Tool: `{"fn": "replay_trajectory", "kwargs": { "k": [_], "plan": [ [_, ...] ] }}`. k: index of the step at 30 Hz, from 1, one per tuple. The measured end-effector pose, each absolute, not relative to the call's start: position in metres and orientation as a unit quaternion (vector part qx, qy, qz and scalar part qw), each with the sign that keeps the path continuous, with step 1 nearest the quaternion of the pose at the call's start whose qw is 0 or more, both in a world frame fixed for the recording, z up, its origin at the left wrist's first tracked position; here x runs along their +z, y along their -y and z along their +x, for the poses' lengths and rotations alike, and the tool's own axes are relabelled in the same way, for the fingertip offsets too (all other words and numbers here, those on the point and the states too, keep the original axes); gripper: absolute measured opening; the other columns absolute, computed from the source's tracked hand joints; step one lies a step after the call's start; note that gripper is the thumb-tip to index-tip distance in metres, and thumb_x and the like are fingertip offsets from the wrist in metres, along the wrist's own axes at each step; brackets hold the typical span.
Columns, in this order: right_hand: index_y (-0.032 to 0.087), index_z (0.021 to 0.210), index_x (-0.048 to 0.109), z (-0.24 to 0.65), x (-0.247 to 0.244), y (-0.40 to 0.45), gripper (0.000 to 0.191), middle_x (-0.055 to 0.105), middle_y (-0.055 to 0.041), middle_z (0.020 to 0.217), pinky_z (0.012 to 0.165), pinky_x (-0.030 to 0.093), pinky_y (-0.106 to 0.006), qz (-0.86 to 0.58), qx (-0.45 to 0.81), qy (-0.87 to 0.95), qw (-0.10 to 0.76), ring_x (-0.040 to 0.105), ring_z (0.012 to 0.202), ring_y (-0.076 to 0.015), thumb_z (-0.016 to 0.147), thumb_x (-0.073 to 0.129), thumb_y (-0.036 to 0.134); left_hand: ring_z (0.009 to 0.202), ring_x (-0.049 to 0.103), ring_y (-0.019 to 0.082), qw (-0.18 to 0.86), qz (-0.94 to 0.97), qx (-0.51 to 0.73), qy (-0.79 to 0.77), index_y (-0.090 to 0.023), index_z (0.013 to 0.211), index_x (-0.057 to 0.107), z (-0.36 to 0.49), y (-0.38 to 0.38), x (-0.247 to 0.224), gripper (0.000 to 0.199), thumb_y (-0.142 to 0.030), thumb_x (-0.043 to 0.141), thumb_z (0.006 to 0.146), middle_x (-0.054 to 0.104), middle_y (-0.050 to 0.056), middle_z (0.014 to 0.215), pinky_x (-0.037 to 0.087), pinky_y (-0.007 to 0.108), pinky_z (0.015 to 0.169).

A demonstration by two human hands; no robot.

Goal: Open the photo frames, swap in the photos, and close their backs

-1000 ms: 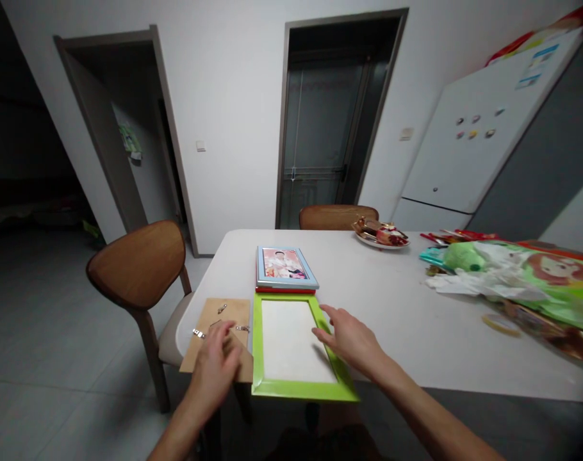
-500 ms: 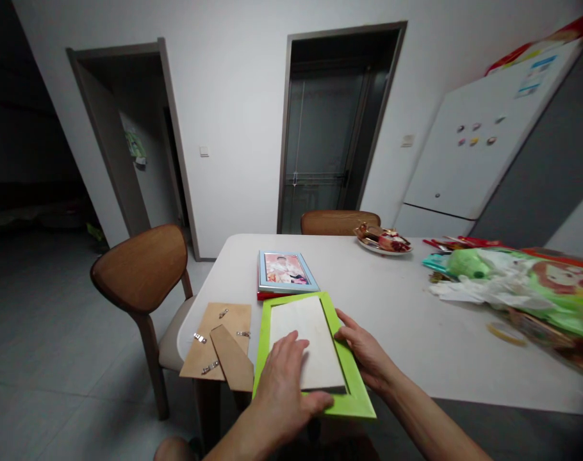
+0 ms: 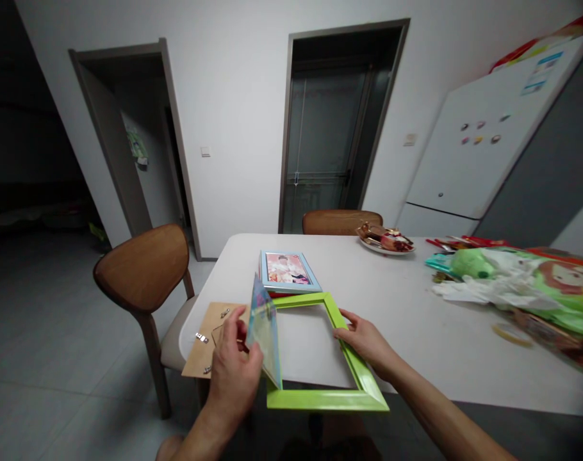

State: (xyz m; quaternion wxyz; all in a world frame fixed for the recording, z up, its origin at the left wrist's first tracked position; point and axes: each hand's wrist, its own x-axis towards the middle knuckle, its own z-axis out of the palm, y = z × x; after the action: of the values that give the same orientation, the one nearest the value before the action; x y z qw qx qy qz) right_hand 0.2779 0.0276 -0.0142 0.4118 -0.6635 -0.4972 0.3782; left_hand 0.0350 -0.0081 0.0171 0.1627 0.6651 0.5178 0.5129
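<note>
Head view: left fingers pinch a tilted, colourful sheet; right thumb and fingers clamp the side of the green frame, its opening empty between them!

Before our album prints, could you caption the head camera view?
Left hand holds a tilted sheet at the open green frame, right hand gripping its side.

pretty dim room on my feed, dark far left, soft light on the wall, faint sheen on the frame, edges stretched wide-angle, right-side clutter kinda smeary
</note>
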Motion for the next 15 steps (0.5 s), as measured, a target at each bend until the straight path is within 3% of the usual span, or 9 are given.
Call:
{"fn": "replay_trajectory", "kwargs": {
  "k": [4, 9, 15],
  "plan": [
    [0.008, 0.113, 0.049, 0.288, -0.03, -0.034, 0.05, 0.055, 0.0005, 0.055, 0.048, 0.033, -0.022, -0.729, 0.216, 0.565, 0.32, 0.05, 0.049, -0.0124, 0.065, 0.047, 0.022, 0.062, 0.053, 0.014, 0.234, 0.617, 0.48, -0.577, -0.017, 0.111, 0.039, 0.003, 0.003, -0.009, 0.045, -0.017, 0.043, 0.067, 0.047, -0.002, 0.073, 0.043, 0.025, 0.055],
    [0.01, 0.106, 0.055, 0.291, -0.036, -0.034, 0.042, 0.063, -0.0063, 0.07, 0.057, 0.036, -0.025, -0.743, 0.116, 0.616, 0.237, 0.055, 0.061, -0.0167, 0.068, 0.043, 0.024, 0.055, 0.052, 0.015, 0.216, 0.64, 0.411, -0.612, -0.017, 0.11, 0.041, -0.005, 0.004, -0.031, 0.044, -0.021, 0.042, 0.067, 0.047, -0.005, 0.065, 0.042, 0.027, 0.057],
    [0.012, 0.102, 0.056, 0.291, -0.037, -0.03, 0.038, 0.064, -0.0093, 0.083, 0.063, 0.038, -0.026, -0.741, 0.078, 0.636, 0.202, 0.057, 0.071, -0.0189, 0.069, 0.042, 0.024, 0.075, 0.056, 0.019, 0.167, 0.7, 0.326, -0.614, -0.017, 0.11, 0.041, -0.006, 0.006, -0.03, 0.04, -0.019, 0.04, 0.07, 0.055, 0.001, 0.077, 0.044, 0.03, 0.068]
  ]
}}
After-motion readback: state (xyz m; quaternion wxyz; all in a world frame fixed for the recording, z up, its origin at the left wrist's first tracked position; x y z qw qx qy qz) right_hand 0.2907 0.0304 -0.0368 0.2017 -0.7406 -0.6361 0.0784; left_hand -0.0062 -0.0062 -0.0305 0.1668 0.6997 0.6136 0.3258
